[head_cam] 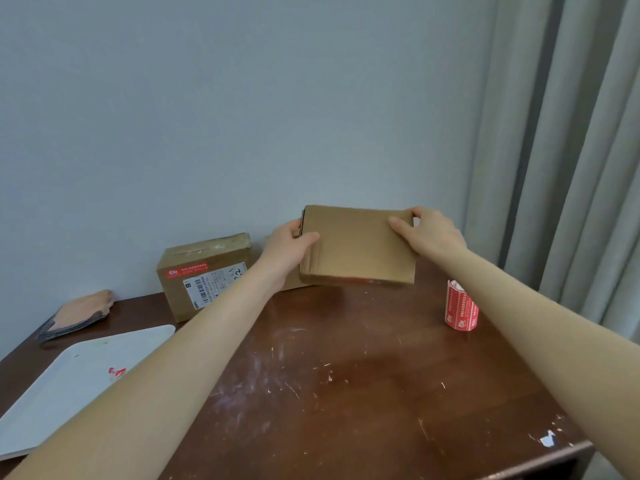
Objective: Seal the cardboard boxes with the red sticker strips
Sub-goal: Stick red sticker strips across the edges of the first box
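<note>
The left grip [291,244] and the right grip [429,233] are both closing on the flat cardboard box [356,247], thumbs lying across its near face and fingers curling round the short ends. The box is hanging clear of the desk [346,393] at about 1 o'clock, tilted toward the camera.

As a judgement, the chief risk is coming from that two-ended hold. Plain cardboard is smooth and dry, so the box may be slipping or twisting if either grip loosens to reach for a strip. Squeezing the ends could also be bowing the thin panels and springing a flap open, leaving a seam that a sticker would be bridging badly. A streak of red is showing along the lower edge. Whether that is a strip already stuck, I cannot tell.

The roll of red sticker strips [462,306] is standing upright at 2 o'clock, glossy and printed, its loose end curling outward. A taller labelled box [204,275], matte brown with creased tape, is sitting at 11 o'clock. A smooth white tray [79,382] is lying at 8 o'clock. The desk is dark wood, scratched and smeared.
</note>
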A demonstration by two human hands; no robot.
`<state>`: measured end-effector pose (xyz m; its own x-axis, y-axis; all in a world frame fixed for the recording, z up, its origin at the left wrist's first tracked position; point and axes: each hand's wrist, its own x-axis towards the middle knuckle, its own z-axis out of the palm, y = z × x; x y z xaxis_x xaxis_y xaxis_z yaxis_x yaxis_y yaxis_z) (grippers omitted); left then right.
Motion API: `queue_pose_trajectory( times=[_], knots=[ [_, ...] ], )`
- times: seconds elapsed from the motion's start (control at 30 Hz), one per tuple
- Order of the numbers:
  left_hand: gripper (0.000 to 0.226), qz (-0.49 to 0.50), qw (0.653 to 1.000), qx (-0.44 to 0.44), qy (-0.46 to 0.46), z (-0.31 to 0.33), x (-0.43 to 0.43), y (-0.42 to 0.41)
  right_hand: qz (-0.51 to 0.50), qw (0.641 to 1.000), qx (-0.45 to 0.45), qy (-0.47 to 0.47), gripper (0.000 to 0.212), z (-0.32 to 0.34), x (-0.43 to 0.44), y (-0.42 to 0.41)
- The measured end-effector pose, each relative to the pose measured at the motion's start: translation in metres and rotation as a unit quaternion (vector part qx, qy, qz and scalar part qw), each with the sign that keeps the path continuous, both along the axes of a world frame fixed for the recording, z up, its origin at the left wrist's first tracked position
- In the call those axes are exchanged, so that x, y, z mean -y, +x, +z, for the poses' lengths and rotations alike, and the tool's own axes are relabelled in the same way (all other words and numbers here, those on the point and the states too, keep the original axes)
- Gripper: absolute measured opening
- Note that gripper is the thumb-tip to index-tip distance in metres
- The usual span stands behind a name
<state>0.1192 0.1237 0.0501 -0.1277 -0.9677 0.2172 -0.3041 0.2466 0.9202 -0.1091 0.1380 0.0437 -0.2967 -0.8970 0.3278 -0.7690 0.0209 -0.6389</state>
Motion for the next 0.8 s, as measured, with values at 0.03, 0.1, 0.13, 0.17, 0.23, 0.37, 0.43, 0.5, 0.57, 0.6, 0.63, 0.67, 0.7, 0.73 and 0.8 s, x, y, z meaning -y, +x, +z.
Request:
queue_pose_trajectory(
  times=[0.03, 0.1, 0.13, 0.17, 0.23, 0.37, 0.43, 0.5, 0.57, 0.6, 0.63, 0.67, 0.7, 0.73, 0.8],
  knots=[
    [0.033, -0.002, 1.0, -0.01, 0.007, 0.006, 0.002, -0.002, -0.011, 1.0, -0.001, -0.009, 0.049, 0.005, 0.003, -0.003],
    [0.045, -0.009, 1.0, -0.025, 0.013, 0.015, 0.01, -0.006, -0.022, 1.0, 0.0, -0.013, 0.047, 0.015, 0.01, -0.009],
    [0.049, -0.016, 0.999, -0.028, 0.014, 0.019, 0.014, -0.009, -0.024, 1.0, 0.006, -0.008, 0.046, 0.018, 0.013, -0.012],
    [0.051, -0.022, 0.999, -0.028, 0.015, 0.022, 0.018, -0.012, -0.027, 1.0, 0.014, -0.003, 0.046, 0.021, 0.017, -0.015],
    [0.052, -0.035, 0.999, -0.031, 0.024, 0.026, 0.028, -0.021, -0.037, 0.999, 0.026, -0.001, 0.045, 0.025, 0.024, -0.023],
    [0.051, -0.035, 0.998, -0.036, 0.034, 0.023, 0.047, -0.047, -0.064, 0.995, 0.075, -0.008, 0.038, 0.021, 0.042, -0.041],
    [0.057, -0.041, 0.998, -0.026, 0.042, 0.014, 0.056, -0.064, -0.072, 0.99, 0.12, -0.017, 0.04, 0.012, 0.055, -0.051],
    [0.056, -0.045, 0.998, -0.022, 0.05, 0.001, 0.068, -0.079, -0.081, 0.981, 0.176, -0.019, 0.045, -0.002, 0.07, -0.06],
    [0.04, -0.051, 0.996, -0.029, 0.062, -0.014, 0.082, -0.091, -0.088, 0.973, 0.215, -0.011, 0.047, -0.017, 0.086, -0.068],
    [0.029, -0.054, 0.996, -0.029, 0.067, -0.021, 0.089, -0.096, -0.09, 0.969, 0.23, -0.005, 0.048, -0.024, 0.094, -0.072],
    [0.027, -0.059, 0.995, -0.031, 0.074, -0.028, 0.096, -0.1, -0.092, 0.965, 0.246, -0.003, 0.05, -0.031, 0.101, -0.075],
    [0.03, -0.059, 0.995, -0.029, 0.078, -0.035, 0.102, -0.103, -0.095, 0.96, 0.262, -0.006, 0.051, -0.036, 0.108, -0.076],
    [0.033, -0.058, 0.995, -0.025, 0.078, -0.042, 0.109, -0.106, -0.098, 0.957, 0.274, -0.012, 0.053, -0.041, 0.116, -0.079],
    [0.037, -0.057, 0.995, -0.023, 0.077, -0.048, 0.115, -0.108, -0.1, 0.954, 0.283, -0.017, 0.053, -0.045, 0.124, -0.081],
    [0.043, -0.051, 0.995, -0.023, 0.081, -0.058, 0.126, -0.113, -0.094, 0.95, 0.296, -0.018, 0.053, -0.053, 0.138, -0.083]
  ],
)
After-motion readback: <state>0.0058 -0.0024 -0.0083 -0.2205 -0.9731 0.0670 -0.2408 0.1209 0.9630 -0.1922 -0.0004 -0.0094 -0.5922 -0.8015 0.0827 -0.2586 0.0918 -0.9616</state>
